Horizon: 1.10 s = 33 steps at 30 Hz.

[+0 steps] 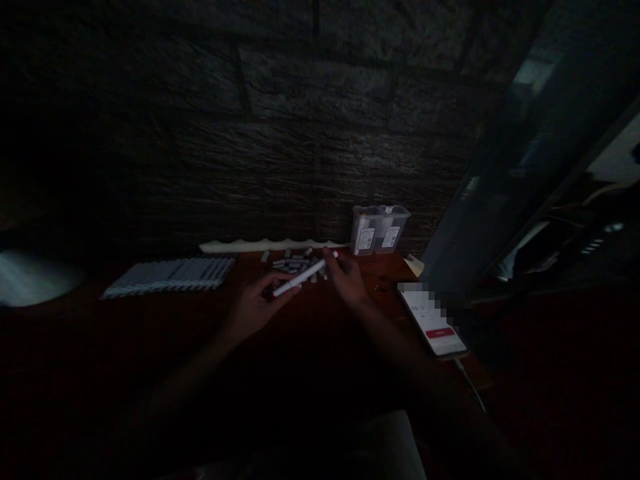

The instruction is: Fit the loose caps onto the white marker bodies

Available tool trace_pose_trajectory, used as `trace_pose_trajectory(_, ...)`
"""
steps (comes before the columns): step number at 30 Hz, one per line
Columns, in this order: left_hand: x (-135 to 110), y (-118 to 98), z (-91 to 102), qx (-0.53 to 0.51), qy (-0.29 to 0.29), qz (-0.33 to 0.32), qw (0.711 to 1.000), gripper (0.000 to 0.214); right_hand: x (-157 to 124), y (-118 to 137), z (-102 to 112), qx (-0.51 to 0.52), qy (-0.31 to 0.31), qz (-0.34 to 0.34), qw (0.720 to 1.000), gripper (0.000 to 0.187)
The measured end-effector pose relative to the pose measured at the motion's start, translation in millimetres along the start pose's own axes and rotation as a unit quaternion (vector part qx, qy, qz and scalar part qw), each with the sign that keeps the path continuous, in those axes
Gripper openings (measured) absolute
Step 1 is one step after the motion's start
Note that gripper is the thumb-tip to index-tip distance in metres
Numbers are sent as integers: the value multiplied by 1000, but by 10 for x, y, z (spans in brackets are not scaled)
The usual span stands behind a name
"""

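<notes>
A person grips a white pen (306, 277) in two bare hands over a dark reddish-brown tabletop (313, 320) in a dimly lit room. The left hand (253, 307) is clamped on the pen's near end, thumb and fingers pressed around the barrel, where a touch of red shows. The right hand (349, 278) pinches the far end, beside a red tip. The pen slants between them, its right end farther from the wearer, above a scatter of small, pale, short cylinders (295, 262), possibly caps or plugs, though the gloom blurs their detail.

At left on the tabletop, a row of slim white pens (173, 275) lies side by side. A pale strip with a wavy edge (270, 246) runs along the back, at the foot of a rough, dark block wall (320, 147). To the right of the scatter, two clear plastic containers (377, 233) with white labels stand upright, touching or nearly so. Nearer the wearer on that side, a lit phone (435, 325) lies face up, a red button on its screen and a white cable (470, 383) trailing from its near end.
</notes>
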<state>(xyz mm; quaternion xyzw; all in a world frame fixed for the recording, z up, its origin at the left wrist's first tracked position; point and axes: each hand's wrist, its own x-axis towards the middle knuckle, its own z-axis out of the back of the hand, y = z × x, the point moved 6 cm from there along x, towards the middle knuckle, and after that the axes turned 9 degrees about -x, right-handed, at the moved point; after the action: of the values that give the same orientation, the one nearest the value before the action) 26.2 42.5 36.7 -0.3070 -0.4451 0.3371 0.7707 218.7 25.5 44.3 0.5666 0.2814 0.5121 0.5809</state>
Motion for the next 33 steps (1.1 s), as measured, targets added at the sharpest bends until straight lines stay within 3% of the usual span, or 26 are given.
trace_pose_trajectory(4,-8,-25,8,-31,-8,-1,999,27,74,42,159,40,-27,-20,999,49)
trace_pose_trajectory(6,-2,-41,44,-39,-19,-3,999,25,202,126,428,52,-101,-15,993,48)
trace_pose_trajectory(9,-1,-28,91,-38,-25,0,999,22,489,378,946,55,-215,45,974,47)
trace_pose_trajectory(12,-17,18,83,-37,-10,13,999,21,792,692,1403,-55,-278,101,954,42)
trace_pose_trajectory(14,-35,33,48,-33,8,16,999,20,946,904,1580,-231,-295,130,918,42)
trace_pose_trajectory(15,-44,29,23,-30,21,13,999,20,1011,962,1631,-269,-291,134,908,40)
trace_pose_trajectory(18,-62,-16,-35,-24,52,-10,998,20,1151,1006,1630,-360,-267,131,884,39)
trace_pose_trajectory(24,-26,15,16,14,54,-15,998,21,1325,700,1220,-486,-168,107,851,28)
trace_pose_trajectory(28,11,108,75,63,54,0,997,24,1289,579,1068,-520,-126,100,839,19)
trace_pose_trajectory(31,32,173,134,126,60,23,990,29,1111,588,994,-517,-138,120,836,28)
trace_pose_trajectory(33,50,224,228,204,53,50,976,35,875,615,906,-485,-192,178,834,34)
